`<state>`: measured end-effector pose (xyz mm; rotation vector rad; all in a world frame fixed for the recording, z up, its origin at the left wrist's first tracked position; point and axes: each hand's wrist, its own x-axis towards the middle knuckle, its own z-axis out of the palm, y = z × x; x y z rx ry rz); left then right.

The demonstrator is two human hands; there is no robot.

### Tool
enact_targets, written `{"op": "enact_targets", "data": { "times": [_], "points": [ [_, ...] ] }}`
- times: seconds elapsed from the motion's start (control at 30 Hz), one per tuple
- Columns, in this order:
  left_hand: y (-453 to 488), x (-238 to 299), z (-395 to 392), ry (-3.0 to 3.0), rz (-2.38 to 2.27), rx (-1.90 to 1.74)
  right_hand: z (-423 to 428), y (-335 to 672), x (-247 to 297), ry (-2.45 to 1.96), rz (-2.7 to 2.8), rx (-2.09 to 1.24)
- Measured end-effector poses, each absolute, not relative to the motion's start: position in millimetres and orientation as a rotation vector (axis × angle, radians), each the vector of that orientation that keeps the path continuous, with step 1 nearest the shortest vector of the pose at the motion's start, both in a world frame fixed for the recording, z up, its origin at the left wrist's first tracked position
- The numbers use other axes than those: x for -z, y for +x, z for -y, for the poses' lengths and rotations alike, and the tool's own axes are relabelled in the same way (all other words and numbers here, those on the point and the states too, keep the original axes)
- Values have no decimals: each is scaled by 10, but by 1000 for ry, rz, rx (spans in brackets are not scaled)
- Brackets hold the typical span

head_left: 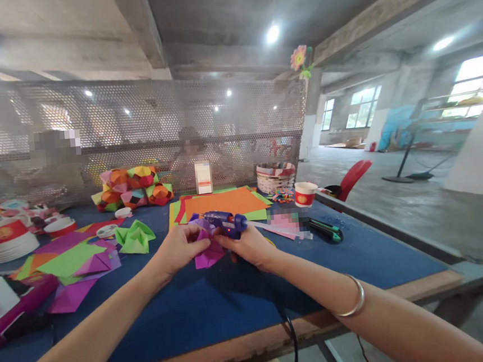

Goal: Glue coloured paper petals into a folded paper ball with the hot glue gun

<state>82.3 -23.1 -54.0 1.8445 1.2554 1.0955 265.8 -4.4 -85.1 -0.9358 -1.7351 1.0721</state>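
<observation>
Paper folded into a purple, angular piece (209, 257) sits pinched in your left hand (182, 247), thumb and fingers nearly closed on it. Your right hand (250, 246) curls around a blue plastic glue gun (227, 221) at the paper's upper edge. The piece shows 2 shades, pale violet on top and deeper magenta below, with visible creases.

Looks forward and slightly down from head height; sits close to the near edge of the blue-topped, wood-edged table (173, 316); faces the grey perforated metal screen (218, 110) beyond; takes in bare left hand (185, 245), bare right hand (252, 246) and grey concrete ceiling (218, 14) above.
</observation>
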Motion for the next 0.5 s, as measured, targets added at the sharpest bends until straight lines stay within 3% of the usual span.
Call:
{"op": "enact_targets", "data": {
  "times": [0.27,0.5],
  "points": [
    [905,498,262,1670,-1234,-1003,84,2648,828,-1106,1806,-838],
    [923,504,289,1574,-1266,-1021,106,2631,869,-970,1808,-690]
  ]
}}
